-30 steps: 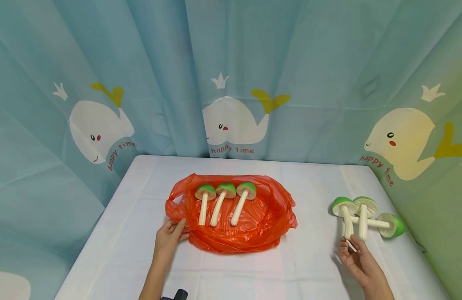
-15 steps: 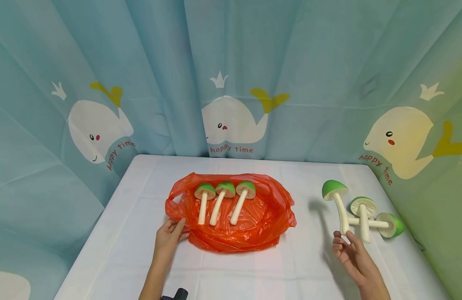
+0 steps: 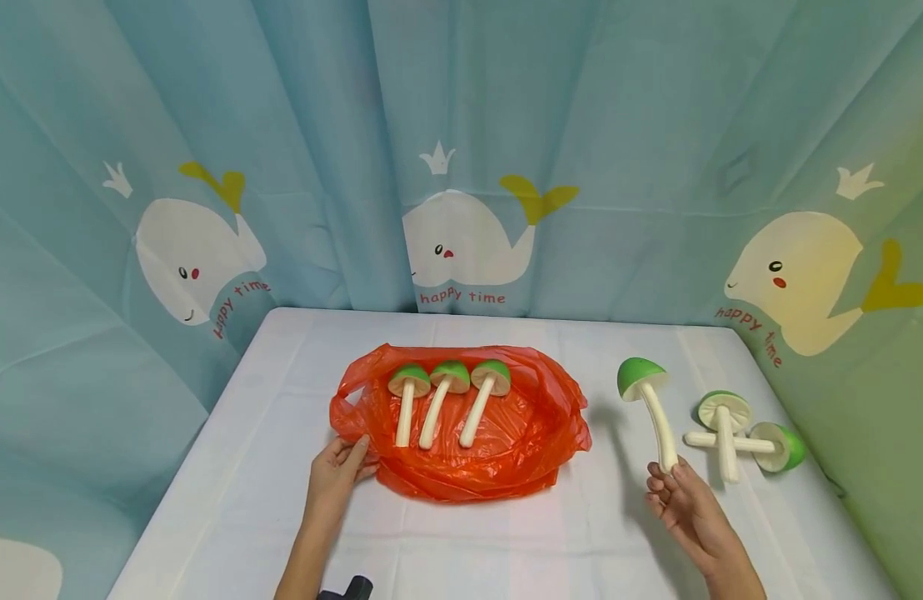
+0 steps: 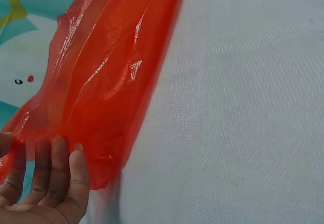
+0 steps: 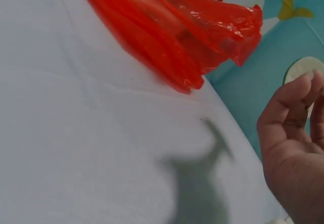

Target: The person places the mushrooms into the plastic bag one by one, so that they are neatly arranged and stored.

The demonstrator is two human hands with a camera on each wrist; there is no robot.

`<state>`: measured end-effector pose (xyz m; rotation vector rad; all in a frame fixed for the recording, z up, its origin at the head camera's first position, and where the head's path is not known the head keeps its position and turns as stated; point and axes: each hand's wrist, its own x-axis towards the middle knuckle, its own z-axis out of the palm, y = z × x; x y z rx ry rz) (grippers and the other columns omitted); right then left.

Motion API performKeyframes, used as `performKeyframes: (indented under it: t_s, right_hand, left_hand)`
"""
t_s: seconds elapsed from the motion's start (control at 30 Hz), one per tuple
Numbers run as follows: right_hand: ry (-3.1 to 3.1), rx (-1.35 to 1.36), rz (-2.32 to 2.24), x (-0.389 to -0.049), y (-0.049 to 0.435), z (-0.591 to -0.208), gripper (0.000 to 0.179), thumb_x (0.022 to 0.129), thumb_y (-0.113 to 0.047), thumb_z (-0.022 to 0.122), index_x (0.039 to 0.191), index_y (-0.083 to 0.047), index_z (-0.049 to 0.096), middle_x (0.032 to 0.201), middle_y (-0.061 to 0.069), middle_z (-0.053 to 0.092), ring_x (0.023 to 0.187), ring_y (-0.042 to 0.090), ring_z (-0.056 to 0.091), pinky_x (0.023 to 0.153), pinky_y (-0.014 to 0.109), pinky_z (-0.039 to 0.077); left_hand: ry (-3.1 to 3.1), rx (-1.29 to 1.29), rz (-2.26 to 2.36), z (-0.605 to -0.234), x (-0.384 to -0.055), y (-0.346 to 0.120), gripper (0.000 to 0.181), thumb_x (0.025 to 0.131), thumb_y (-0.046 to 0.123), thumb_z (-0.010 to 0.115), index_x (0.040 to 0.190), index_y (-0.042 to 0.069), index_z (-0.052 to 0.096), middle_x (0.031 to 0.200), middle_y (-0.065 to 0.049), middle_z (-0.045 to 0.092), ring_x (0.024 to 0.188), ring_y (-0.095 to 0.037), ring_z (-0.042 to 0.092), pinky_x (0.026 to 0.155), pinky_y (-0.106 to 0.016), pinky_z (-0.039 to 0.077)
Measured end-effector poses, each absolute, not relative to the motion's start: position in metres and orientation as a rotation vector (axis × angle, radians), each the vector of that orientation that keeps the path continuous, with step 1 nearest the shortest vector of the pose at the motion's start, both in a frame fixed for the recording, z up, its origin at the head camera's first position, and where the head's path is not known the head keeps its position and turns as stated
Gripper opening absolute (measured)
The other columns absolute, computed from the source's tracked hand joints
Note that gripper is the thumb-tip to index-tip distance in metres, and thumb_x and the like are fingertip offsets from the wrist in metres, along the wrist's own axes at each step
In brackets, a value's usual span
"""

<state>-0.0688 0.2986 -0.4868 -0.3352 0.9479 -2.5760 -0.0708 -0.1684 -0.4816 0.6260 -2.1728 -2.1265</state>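
A red plastic bag (image 3: 499, 479) lies spread on the table, its mouth facing up. Three toy mushrooms (image 3: 450, 379) with green caps and pale stems rest in it side by side. At the bag's left edge my left hand (image 3: 337, 473) pinches the film; the left wrist view shows fingers (image 4: 59, 168) against the red plastic. My right hand (image 3: 694, 512) grips another green-capped mushroom (image 3: 660, 425) by the stem's lower end, cap up, above the table right of the bag. In the right wrist view, fingers partly hide this mushroom's cap (image 5: 299, 71).
Two more mushrooms lie crossed at the table's right side, one upright mushroom (image 3: 725, 417) over a sideways mushroom (image 3: 782, 448). A white cloth covers the table (image 3: 259, 500). Behind it hangs a blue curtain (image 3: 634, 150) with whale prints. A dark object (image 3: 356, 588) shows near the left forearm.
My right hand has lifted one mushroom off the group at the right and carried it left toward the bag. The left hand stays at the bag's edge.
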Motion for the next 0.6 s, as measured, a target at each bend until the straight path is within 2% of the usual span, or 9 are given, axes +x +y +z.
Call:
performKeyframes:
  t_s: [0.27,0.6]
  right_hand:
    - [0.913,-0.429,-2.552,-0.067,0.281,-0.484,0.039,0.102,-0.006,0.012,0.118,-0.008,0.048,0.110,0.006,0.054,0.097,0.016,0.054,0.081,0.027,0.047]
    - [0.982,-0.498,-2.482,-0.070,0.259,-0.474,0.033,0.102,-0.001,0.019,0.118,-0.006,0.047,0.107,0.006,0.053,0.093,0.015,0.051,0.079,0.025,0.045]
  left_hand:
    - [-2.154,0.623,-2.143,-0.482,-0.070,-0.168,0.037,0.094,0.024,0.059,0.117,-0.004,0.054,0.095,-0.014,0.064,0.079,-0.016,0.063,0.075,-0.029,0.055]
    - [-2.146,0.617,-2.145,-0.481,-0.071,-0.167,0.038,0.094,0.025,0.059,0.117,-0.004,0.054,0.095,-0.014,0.064,0.081,-0.017,0.064,0.076,-0.030,0.054]
